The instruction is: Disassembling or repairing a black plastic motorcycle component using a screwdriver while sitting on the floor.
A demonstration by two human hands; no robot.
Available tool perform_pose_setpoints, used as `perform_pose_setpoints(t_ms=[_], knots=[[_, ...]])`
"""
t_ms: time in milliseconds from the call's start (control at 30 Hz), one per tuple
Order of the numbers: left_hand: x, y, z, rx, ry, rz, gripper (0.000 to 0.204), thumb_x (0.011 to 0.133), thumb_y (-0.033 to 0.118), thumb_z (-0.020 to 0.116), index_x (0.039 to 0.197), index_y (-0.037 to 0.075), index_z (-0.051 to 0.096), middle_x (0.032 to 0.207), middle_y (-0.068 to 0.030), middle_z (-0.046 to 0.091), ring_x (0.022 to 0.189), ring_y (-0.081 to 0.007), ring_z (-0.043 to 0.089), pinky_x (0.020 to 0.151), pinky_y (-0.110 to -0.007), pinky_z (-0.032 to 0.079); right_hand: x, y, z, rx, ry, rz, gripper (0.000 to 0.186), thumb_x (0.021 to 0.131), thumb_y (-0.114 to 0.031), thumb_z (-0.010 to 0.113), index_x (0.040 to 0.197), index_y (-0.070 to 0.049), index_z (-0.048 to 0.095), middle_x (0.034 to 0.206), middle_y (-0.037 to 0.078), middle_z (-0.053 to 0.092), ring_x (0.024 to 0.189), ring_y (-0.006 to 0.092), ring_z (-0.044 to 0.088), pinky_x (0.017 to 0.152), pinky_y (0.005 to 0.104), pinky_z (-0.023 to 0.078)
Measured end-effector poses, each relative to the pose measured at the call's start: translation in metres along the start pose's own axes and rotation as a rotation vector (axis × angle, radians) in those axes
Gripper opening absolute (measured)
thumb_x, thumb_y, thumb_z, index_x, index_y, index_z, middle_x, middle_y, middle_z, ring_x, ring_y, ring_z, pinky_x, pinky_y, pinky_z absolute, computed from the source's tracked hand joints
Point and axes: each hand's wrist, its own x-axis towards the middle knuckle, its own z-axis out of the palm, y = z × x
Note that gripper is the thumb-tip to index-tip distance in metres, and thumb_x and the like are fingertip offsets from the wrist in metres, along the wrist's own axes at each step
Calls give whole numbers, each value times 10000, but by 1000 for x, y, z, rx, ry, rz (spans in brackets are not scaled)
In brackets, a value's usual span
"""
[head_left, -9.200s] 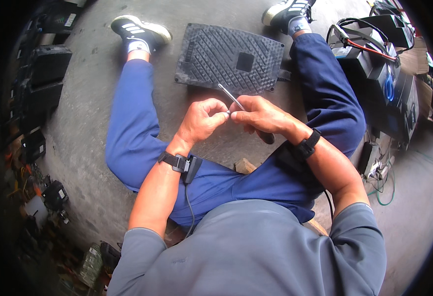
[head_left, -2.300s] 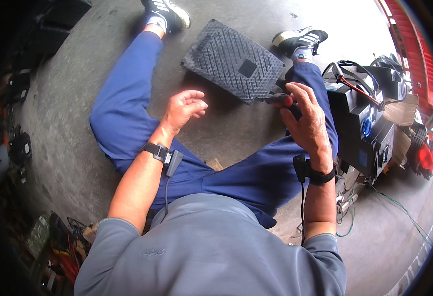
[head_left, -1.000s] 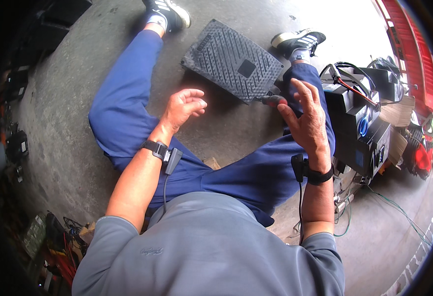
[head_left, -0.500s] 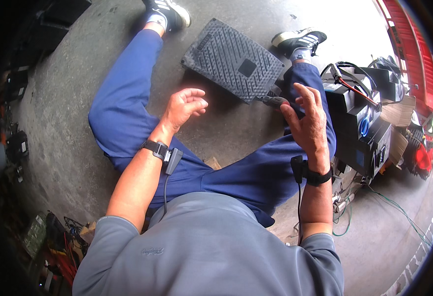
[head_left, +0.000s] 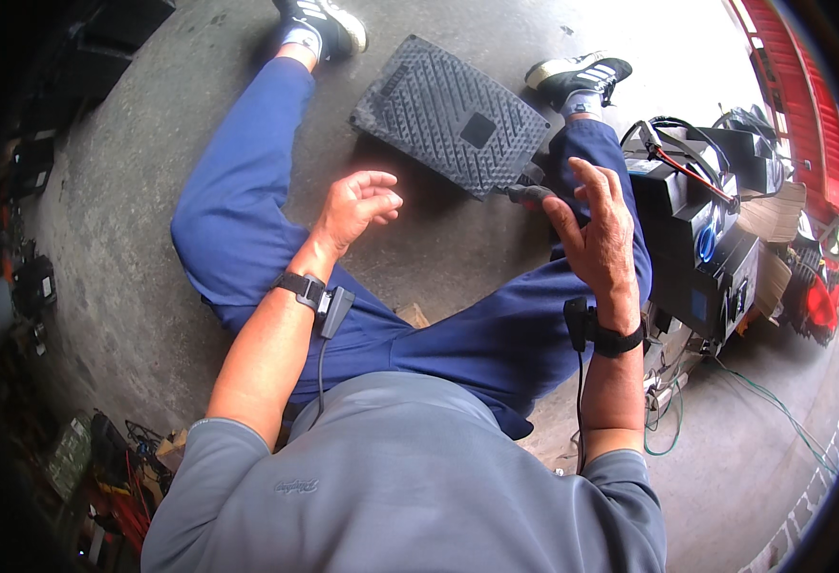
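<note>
A black ribbed box (head_left: 429,105) with a smooth dark square on its top lies on the concrete floor between my feet, turned at a slant. From its near right corner sticks a short dark cable or connector (head_left: 526,191), partly hidden behind my right thumb. My left hand (head_left: 357,208) hovers short of the box, its fingers loosely curled and apart, holding nothing. My right hand (head_left: 599,229) is raised over my right leg beside the connector, fingers spread and holding nothing. I cannot tell whether the thumb touches the connector.
Several black battery-like boxes (head_left: 725,286) with cables and blue-handled scissors (head_left: 706,244) stand by my right leg. Green wire (head_left: 773,401) runs across the floor at the right. A red slatted structure (head_left: 811,124) rises behind. Dark clutter (head_left: 118,468) lines the left side.
</note>
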Motion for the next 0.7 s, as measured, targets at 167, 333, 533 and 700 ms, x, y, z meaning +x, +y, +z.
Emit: perform_pose_setpoints(t_ms=[167, 333, 533, 700], knots=[[1, -1, 0, -5, -3, -7, 380, 895, 137, 700, 1226, -8, 584, 987, -109, 713, 831, -165, 697, 725, -278, 558, -1, -7, 1, 58, 8, -119, 552, 766, -7, 689, 1299, -60, 558, 1220, 165, 597, 1088, 346, 612, 905, 391, 527], [0, -1, 0, 8, 1, -7, 386, 894, 143, 699, 1229, -10, 582, 987, -111, 713, 832, -168, 698, 726, -279, 559, -1, -2, 4, 6, -116, -111, 465, 769, -77, 757, 1209, -60, 609, 997, 123, 654, 890, 274, 661, 806, 384, 537], [1, -2, 0, 15, -6, -5, 392, 893, 149, 699, 1232, -10, 580, 986, -111, 712, 833, -170, 699, 726, -280, 560, -1, 2, -1, -72, -45, 69, 534, 818, -318, 789, 1230, -42, 589, 1003, 130, 623, 813, 282, 629, 748, 372, 525], [1, -1, 0, 7, 3, -15, 393, 890, 148, 705, 1229, -7, 581, 985, -110, 712, 832, -169, 699, 725, -280, 560, -1, -4, -1, 71, -4, -108, 575, 758, -31, 731, 1304, -69, 556, 1254, 157, 581, 1082, 350, 616, 909, 407, 527]])
